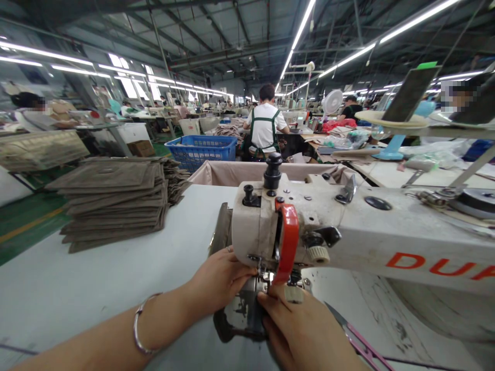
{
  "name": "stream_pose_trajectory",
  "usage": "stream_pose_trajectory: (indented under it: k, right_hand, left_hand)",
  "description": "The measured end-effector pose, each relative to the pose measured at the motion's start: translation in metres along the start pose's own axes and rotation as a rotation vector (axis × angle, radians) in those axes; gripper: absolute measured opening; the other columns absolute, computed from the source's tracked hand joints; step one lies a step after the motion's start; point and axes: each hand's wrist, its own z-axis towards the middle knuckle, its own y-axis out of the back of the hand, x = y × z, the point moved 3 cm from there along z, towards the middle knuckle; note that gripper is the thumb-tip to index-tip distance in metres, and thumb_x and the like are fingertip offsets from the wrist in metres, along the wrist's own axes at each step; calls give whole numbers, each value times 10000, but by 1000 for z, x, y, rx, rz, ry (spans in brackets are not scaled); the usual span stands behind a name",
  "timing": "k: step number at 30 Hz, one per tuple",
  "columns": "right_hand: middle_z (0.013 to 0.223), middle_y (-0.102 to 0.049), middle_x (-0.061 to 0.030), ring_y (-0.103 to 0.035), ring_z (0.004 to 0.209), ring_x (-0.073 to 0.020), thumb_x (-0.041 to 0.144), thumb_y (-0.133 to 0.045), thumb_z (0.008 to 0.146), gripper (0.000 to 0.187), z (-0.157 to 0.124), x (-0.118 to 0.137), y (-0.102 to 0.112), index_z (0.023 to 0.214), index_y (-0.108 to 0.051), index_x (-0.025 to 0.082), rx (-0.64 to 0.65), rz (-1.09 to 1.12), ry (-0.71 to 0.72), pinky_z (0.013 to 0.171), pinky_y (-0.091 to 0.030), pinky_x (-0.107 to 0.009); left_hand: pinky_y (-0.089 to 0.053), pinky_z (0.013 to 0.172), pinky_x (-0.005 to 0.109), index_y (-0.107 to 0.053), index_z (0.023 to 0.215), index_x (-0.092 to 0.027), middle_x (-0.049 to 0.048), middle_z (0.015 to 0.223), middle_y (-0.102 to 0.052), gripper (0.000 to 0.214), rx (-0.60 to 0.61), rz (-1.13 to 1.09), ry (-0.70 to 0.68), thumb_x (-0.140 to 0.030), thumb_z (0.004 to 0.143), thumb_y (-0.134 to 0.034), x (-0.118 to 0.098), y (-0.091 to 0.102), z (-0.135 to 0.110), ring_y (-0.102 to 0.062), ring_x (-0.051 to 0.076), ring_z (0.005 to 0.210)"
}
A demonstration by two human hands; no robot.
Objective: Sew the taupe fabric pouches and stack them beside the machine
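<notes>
Your left hand [220,283] and right hand [301,330] curl in at the needle area [263,275] of the sewing machine [328,226], just below its red lever [288,242]; you cannot tell whether they grasp anything there. Left of the machine, a stack of brown fabric panels [112,201] lies on the white table [185,221].
</notes>
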Motion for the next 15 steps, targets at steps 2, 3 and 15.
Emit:
stream_pose_trajectory:
  k: [2,3,15]
  right_hand:
    - [1105,-670,-107,-638,966,-308,136,-454,846,341,0,0,0,1138,-626,176,4,21,-8,801,-559,-493]
    - [1109,-666,-106,-634,969,-304,137,-453,852,332,-1,0,0,1133,-625,176,11,30,-11,805,-557,-491]
    - [1107,-659,-86,-616,975,-262,156,-460,906,278,-3,4,10,1087,-665,202,31,65,-53,846,-521,-428]
  left_hand:
    - [-495,985,377,-734,995,-224,29,1029,-737,233,-1,3,8,-136,889,-546,-2,0,0,-634,234,1054]
    - [-494,984,380,-733,999,-224,30,1027,-736,232,-1,5,14,-136,887,-551,-2,0,0,-635,237,1055]
    - [-499,957,460,-673,1066,-195,79,1129,-697,267,90,85,124,-72,858,-560,-32,13,4,-626,286,1069]
